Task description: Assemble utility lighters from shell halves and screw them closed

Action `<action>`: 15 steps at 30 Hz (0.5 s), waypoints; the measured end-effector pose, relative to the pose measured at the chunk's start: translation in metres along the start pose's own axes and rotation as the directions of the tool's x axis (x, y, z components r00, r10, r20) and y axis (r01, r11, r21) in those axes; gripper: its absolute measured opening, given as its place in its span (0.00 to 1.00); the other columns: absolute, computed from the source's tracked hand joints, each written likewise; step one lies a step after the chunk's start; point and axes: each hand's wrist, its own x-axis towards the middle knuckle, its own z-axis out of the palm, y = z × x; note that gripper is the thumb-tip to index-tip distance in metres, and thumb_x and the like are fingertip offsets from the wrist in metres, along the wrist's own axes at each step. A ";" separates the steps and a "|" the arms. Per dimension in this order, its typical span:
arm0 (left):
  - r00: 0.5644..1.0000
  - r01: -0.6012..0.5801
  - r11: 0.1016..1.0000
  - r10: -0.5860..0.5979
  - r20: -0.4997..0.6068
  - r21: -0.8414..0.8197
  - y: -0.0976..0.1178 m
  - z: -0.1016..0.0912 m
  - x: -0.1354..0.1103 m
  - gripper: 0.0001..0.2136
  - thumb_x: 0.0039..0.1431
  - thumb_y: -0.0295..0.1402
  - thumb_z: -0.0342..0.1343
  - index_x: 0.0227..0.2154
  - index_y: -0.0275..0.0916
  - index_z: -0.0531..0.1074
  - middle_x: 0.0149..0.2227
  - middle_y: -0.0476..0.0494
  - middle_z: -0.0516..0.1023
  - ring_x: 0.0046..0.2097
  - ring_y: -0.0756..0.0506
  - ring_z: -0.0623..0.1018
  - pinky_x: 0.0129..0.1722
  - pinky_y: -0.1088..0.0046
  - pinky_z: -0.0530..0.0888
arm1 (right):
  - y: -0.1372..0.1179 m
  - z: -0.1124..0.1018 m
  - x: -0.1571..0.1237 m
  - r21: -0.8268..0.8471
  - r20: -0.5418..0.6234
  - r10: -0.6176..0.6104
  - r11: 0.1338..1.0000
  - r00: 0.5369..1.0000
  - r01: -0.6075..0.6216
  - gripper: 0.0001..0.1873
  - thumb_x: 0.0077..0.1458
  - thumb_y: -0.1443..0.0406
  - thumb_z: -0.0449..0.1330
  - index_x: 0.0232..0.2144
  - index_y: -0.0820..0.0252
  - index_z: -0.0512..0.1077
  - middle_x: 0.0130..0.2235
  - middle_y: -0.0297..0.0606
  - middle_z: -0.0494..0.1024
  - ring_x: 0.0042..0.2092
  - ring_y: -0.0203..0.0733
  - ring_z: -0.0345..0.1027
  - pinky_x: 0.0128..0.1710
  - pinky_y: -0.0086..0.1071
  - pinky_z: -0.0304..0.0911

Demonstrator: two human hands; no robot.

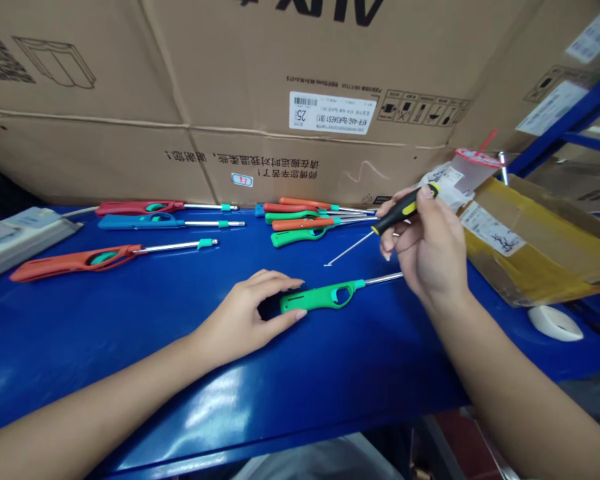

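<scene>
My left hand (253, 310) grips the butt end of a green stick lighter (320, 298), thumb on the near side and fingers on the far side. The lighter lies flat on the blue table, its metal tube pointing right and its tip hidden behind my right wrist. In my right hand (427, 233) is a black and yellow screwdriver (403, 210), closed in the fingers and raised above the table. Its thin shaft slants down to the left, with the tip over the table beyond the green lighter and apart from it.
Several orange and green lighters (300, 235) lie bunched behind my hands. At left are a red lighter (140, 207), a blue lighter (140, 222) and an orange-red lighter (80, 262), beside a white power strip (25, 233). A taped carton (545, 233), a lidded cup (475, 170) and a white mouse (555, 323) stand right.
</scene>
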 end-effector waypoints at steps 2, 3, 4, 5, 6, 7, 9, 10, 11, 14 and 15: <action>0.992 0.094 0.982 -0.107 -0.071 -0.165 0.005 -0.001 0.001 0.16 0.61 0.41 0.65 0.49 0.39 0.81 0.47 0.41 0.84 0.46 0.44 0.83 0.50 0.67 0.81 | -0.002 0.014 -0.006 0.051 0.042 0.065 0.996 0.997 -0.067 0.16 0.59 0.51 0.65 0.32 0.54 0.70 0.30 0.33 0.79 0.19 0.33 0.65 0.14 0.28 0.61; 0.982 0.139 0.955 -0.167 -0.089 -0.261 0.008 -0.002 0.001 0.16 0.60 0.41 0.66 0.48 0.39 0.82 0.45 0.42 0.85 0.44 0.44 0.84 0.48 0.68 0.82 | -0.001 0.020 -0.009 0.079 0.054 0.098 0.992 0.994 -0.102 0.15 0.59 0.51 0.65 0.33 0.55 0.70 0.31 0.33 0.79 0.19 0.33 0.66 0.15 0.28 0.62; 0.970 0.177 0.920 -0.223 -0.094 -0.350 0.011 -0.003 0.002 0.15 0.59 0.41 0.66 0.47 0.39 0.82 0.44 0.42 0.86 0.44 0.44 0.85 0.46 0.69 0.82 | 0.000 0.024 -0.012 0.106 0.063 0.130 0.985 0.989 -0.137 0.15 0.59 0.51 0.65 0.33 0.55 0.70 0.31 0.33 0.79 0.20 0.33 0.66 0.15 0.28 0.63; 0.958 0.208 0.885 -0.270 -0.096 -0.417 0.013 -0.004 0.002 0.14 0.59 0.41 0.67 0.45 0.39 0.83 0.44 0.43 0.86 0.44 0.43 0.85 0.46 0.69 0.83 | 0.003 0.028 -0.014 0.132 0.072 0.160 0.977 0.985 -0.168 0.16 0.58 0.51 0.65 0.34 0.55 0.70 0.32 0.34 0.80 0.21 0.33 0.67 0.16 0.28 0.65; 0.946 0.231 0.856 -0.310 -0.100 -0.462 0.015 -0.005 0.002 0.13 0.58 0.41 0.67 0.42 0.39 0.84 0.43 0.43 0.87 0.44 0.42 0.85 0.46 0.69 0.83 | 0.006 0.031 -0.016 0.157 0.079 0.185 0.968 0.980 -0.195 0.16 0.58 0.51 0.66 0.34 0.56 0.70 0.32 0.34 0.80 0.21 0.33 0.67 0.17 0.28 0.66; 0.933 0.250 0.836 -0.342 -0.108 -0.488 0.017 -0.006 0.002 0.12 0.59 0.41 0.67 0.40 0.39 0.85 0.42 0.43 0.87 0.44 0.42 0.86 0.46 0.69 0.83 | 0.010 0.033 -0.019 0.181 0.084 0.204 0.959 0.975 -0.216 0.16 0.57 0.51 0.66 0.35 0.56 0.71 0.33 0.34 0.80 0.22 0.33 0.68 0.18 0.28 0.67; 0.911 0.270 0.815 -0.388 -0.137 -0.512 0.018 -0.008 0.001 0.10 0.59 0.40 0.67 0.37 0.40 0.86 0.39 0.44 0.87 0.41 0.42 0.86 0.45 0.68 0.84 | 0.019 0.034 -0.022 0.221 0.095 0.225 0.945 0.970 -0.241 0.17 0.57 0.51 0.66 0.36 0.56 0.71 0.33 0.34 0.81 0.23 0.34 0.70 0.20 0.30 0.70; 0.903 0.272 0.809 -0.401 -0.151 -0.522 0.018 -0.008 0.001 0.09 0.60 0.39 0.67 0.37 0.40 0.86 0.38 0.44 0.88 0.39 0.43 0.86 0.44 0.68 0.85 | 0.023 0.034 -0.024 0.236 0.102 0.229 0.940 0.968 -0.247 0.16 0.56 0.51 0.66 0.36 0.56 0.71 0.33 0.34 0.81 0.24 0.35 0.70 0.21 0.31 0.72; 0.898 0.270 0.804 -0.409 -0.163 -0.530 0.018 -0.009 0.001 0.08 0.60 0.39 0.67 0.37 0.40 0.86 0.37 0.45 0.87 0.38 0.43 0.86 0.42 0.69 0.85 | 0.026 0.033 -0.026 0.247 0.109 0.230 0.936 0.967 -0.251 0.16 0.56 0.51 0.66 0.36 0.56 0.71 0.34 0.34 0.81 0.24 0.35 0.71 0.22 0.31 0.73; 0.894 0.262 0.803 -0.411 -0.180 -0.535 0.015 -0.008 0.001 0.07 0.60 0.37 0.67 0.37 0.40 0.86 0.35 0.45 0.87 0.35 0.45 0.86 0.39 0.71 0.85 | 0.033 0.031 -0.031 0.258 0.122 0.238 0.930 0.964 -0.262 0.16 0.57 0.51 0.66 0.36 0.56 0.72 0.34 0.34 0.82 0.25 0.36 0.72 0.23 0.31 0.74; 0.893 0.264 0.805 -0.412 -0.180 -0.531 0.014 -0.007 0.002 0.07 0.60 0.36 0.67 0.36 0.39 0.86 0.35 0.45 0.87 0.35 0.45 0.86 0.39 0.71 0.85 | 0.034 0.030 -0.031 0.257 0.115 0.245 0.929 0.963 -0.267 0.16 0.57 0.51 0.66 0.37 0.56 0.72 0.35 0.34 0.82 0.25 0.35 0.72 0.23 0.31 0.74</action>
